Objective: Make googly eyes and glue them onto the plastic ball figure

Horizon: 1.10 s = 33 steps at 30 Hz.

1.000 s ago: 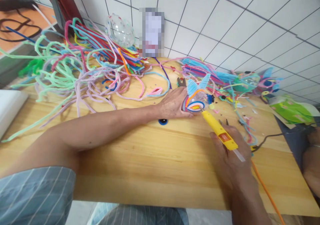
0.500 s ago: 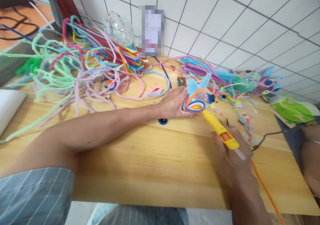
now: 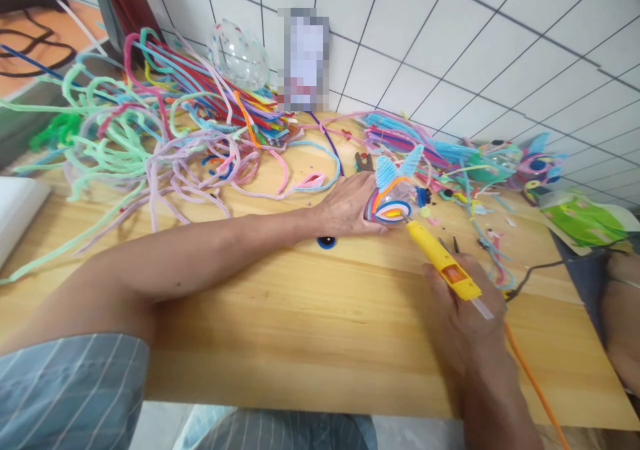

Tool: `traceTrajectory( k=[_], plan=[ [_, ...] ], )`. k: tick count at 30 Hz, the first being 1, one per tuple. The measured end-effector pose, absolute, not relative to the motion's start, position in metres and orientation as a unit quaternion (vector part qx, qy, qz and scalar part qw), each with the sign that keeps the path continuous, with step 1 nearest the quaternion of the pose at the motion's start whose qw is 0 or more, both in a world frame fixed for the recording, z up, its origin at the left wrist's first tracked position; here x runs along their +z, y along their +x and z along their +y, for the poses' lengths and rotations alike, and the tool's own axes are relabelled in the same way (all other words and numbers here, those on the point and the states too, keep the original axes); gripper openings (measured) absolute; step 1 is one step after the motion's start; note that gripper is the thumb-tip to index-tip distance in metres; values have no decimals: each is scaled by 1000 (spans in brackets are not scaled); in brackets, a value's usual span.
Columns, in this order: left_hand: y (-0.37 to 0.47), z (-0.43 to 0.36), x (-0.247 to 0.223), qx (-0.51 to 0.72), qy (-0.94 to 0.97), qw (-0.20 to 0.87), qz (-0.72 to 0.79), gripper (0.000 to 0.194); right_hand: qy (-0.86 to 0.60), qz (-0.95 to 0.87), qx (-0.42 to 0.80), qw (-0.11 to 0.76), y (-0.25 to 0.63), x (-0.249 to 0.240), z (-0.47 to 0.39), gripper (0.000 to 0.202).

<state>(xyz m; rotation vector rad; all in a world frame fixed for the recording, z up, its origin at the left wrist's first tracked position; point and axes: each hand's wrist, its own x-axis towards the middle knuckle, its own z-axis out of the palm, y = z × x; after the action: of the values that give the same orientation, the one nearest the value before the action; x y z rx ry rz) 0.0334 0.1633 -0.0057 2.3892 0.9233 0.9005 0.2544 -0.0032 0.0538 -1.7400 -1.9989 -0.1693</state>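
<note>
My left hand (image 3: 350,205) is closed round the back end of a clear plastic craft fish (image 3: 406,193), which has light blue fins on top and rings of coloured pipe cleaner on its side. A yellow glue gun (image 3: 440,257) is gripped in my right hand (image 3: 473,303), its nozzle at the yellow centre of the side oval. Whether the tip touches is too small to tell. A blue and black eye piece (image 3: 327,242) lies on the table just below my left wrist.
Piled pipe cleaners (image 3: 120,143) cover the back left, beside a clear dotted ball (image 3: 243,53). A blurred phone (image 3: 305,60) leans on the tiled wall. More craft fish (image 3: 537,163) and a green packet (image 3: 583,217) are at the right, near another person's arm (image 3: 623,310).
</note>
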Motion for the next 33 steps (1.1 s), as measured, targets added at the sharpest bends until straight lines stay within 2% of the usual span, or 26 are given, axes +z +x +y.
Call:
traceTrajectory(
  k=[17, 28, 33],
  plan=[
    [33, 162, -3, 317, 859, 222, 334, 81, -625, -739, -79, 239, 255, 53, -3, 23],
    [34, 164, -7, 314, 863, 211, 335, 78, -612, -748, -91, 239, 252, 53, -3, 18],
    [34, 164, -6, 318, 862, 216, 331, 79, -634, -722, -17, 275, 252, 55, -4, 23]
  ],
)
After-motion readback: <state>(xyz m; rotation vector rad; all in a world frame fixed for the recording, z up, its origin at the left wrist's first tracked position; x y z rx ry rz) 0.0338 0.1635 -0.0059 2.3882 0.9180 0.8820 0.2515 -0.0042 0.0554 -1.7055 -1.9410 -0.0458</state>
